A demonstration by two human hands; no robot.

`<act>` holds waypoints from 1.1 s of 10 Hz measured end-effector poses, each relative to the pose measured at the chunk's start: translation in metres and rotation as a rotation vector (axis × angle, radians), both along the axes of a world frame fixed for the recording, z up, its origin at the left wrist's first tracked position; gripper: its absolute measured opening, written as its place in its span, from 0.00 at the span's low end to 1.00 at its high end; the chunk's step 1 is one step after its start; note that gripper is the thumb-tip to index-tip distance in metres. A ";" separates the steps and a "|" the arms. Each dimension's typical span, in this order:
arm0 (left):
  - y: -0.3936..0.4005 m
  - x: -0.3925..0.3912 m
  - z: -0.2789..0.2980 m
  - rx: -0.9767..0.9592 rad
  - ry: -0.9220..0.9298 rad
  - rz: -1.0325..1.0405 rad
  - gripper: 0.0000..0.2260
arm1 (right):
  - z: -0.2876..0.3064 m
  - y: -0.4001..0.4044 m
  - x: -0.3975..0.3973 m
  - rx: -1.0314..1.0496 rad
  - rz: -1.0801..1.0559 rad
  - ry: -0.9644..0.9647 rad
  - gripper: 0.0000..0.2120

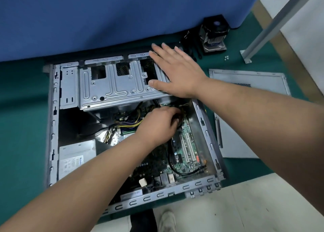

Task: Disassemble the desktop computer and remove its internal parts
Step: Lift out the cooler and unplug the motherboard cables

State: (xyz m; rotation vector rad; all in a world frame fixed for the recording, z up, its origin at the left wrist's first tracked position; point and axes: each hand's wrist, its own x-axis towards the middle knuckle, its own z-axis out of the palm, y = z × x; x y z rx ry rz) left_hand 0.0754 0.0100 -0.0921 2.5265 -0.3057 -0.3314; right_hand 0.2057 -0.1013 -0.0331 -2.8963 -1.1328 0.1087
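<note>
An open grey computer case (52, 126) lies on its side on a green mat. Inside are a green motherboard (189, 149), a silver power supply (75, 159) and yellow and black cables (128, 124). My right hand (177, 72) lies flat with straight fingers on the metal drive cage (112, 84) at the case's far right corner. My left hand (159, 124) reaches into the case below the cage, fingers curled around dark cables or a connector near the board's top edge; what it grips is mostly hidden.
A removed CPU cooler with fan (214, 34) stands at the back right beside black cables (190, 44). A few small screws (226, 57) lie near a metal post (273, 28). The grey side panel (245, 108) lies right of the case. A blue partition (105, 17) stands behind.
</note>
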 end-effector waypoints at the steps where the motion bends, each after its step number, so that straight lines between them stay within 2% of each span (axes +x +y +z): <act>1: -0.010 0.009 -0.010 0.118 -0.017 0.029 0.15 | -0.003 0.000 0.000 0.011 0.008 -0.011 0.43; 4: -0.024 0.030 -0.032 0.014 0.053 0.224 0.10 | -0.007 0.000 0.003 0.071 0.013 0.016 0.43; 8: -0.020 0.050 -0.035 0.025 0.116 0.162 0.10 | -0.007 0.003 0.002 0.067 0.006 0.017 0.43; 11: -0.025 0.048 -0.041 0.088 0.054 0.191 0.10 | -0.006 0.003 0.002 0.069 0.000 0.016 0.43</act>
